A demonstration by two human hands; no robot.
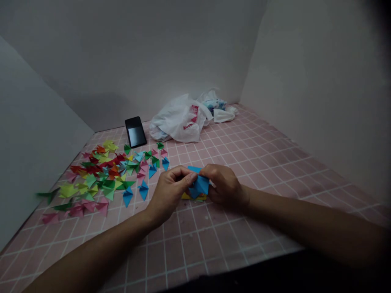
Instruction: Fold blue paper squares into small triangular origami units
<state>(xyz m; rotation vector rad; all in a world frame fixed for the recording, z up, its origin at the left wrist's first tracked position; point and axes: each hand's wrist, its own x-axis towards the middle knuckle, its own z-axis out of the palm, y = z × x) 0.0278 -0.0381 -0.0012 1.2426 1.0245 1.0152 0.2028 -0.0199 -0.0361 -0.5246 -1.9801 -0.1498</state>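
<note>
My left hand point(171, 191) and my right hand point(221, 185) meet above the pink grid mat point(232, 232). Between them, both pinch a folded blue origami paper piece point(200, 185). Its far corner shows past my fingers, and part of it is hidden by them. Under my hands lies a yellow and red paper piece point(194, 197), mostly covered. To the left spreads a heap of several folded paper pieces point(104, 175) in green, red, pink, yellow and blue. The nearest, a blue folded piece point(143, 190), lies just left of my left hand.
A black smartphone point(136, 132) leans upright at the back of the mat. Behind it and to the right lie a crumpled white plastic bag point(179, 120) and white tissue point(224, 115). Grey-white walls point(317, 81) enclose the back and sides of the mat.
</note>
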